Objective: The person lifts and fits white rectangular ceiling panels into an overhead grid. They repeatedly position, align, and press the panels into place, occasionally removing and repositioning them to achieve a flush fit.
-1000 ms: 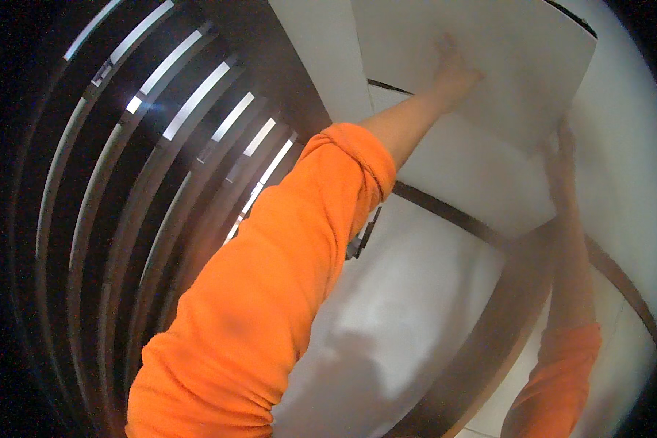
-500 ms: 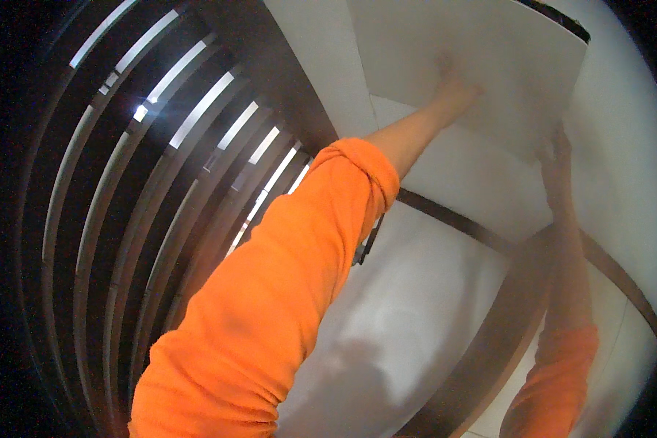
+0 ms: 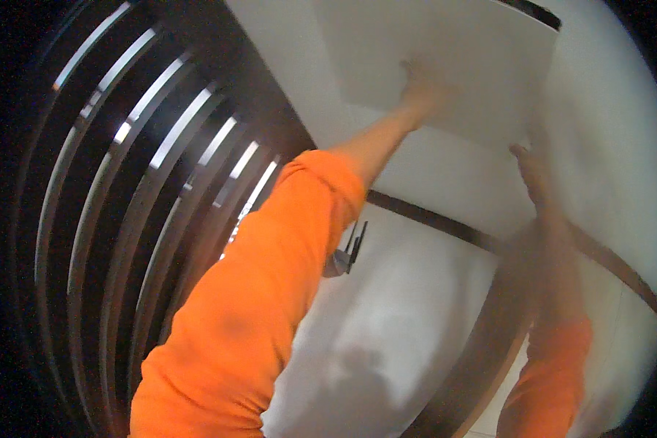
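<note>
I watch from afar: slats [image 3: 120, 255] at left. L hand [image 3: 427, 96] looks flat on the high panel [image 3: 482, 44], prob. to steady it. R hand [image 3: 536, 175] is by its low edge, maybe to prop it; blurry, can't tell grip. Vs. before, hands & panel sit more left.

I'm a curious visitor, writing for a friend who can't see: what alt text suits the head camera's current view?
A person in orange sleeves stretches both arms toward a pale flat panel, left hand against or close to its face, right hand near its lower-right corner. Dark slats with bright gaps curve along the left.
</note>
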Tool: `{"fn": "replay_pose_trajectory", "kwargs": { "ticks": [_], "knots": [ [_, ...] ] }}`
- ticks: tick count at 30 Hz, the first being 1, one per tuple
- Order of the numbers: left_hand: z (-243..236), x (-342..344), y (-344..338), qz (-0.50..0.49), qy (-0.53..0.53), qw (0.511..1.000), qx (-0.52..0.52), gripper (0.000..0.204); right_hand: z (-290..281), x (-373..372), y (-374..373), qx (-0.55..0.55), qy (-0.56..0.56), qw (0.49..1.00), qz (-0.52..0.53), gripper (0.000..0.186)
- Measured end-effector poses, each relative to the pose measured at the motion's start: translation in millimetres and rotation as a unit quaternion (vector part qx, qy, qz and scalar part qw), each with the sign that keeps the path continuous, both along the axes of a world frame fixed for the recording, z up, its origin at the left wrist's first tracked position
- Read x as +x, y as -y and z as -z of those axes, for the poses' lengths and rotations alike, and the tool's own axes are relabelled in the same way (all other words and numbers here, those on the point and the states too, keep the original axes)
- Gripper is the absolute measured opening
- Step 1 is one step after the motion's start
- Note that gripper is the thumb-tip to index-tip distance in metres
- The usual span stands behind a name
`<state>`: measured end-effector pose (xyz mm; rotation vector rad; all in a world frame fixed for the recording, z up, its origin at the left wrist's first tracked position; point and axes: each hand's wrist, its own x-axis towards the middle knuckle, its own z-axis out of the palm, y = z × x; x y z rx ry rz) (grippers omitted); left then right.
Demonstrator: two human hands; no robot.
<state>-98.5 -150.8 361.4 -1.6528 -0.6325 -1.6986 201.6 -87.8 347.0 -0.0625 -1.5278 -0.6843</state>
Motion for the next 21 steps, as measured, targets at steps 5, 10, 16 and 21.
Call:
{"fn": "replay_pose_trajectory", "kwargs": {
  "ticks": [5,10,16,21],
  "knots": [
    [1,33,1,0.260,0.032,0.965,0.031,0.123,-24,37,-10,0.103,-0.007,0.994,0.038,0.093],
    [6,21,24,0.284,0.041,0.957,0.025,0.124,-16,14,25,0.055,0.000,0.998,-0.012,0.093],
    [1,12,38,0.302,0.035,0.953,0.023,0.125,-31,14,51,0.092,-0.008,0.995,0.040,0.092],
    [-9,15,35,0.305,0.084,0.947,0.055,0.106,-36,21,70,0.043,0.031,0.998,0.020,0.087]
  ]
}}
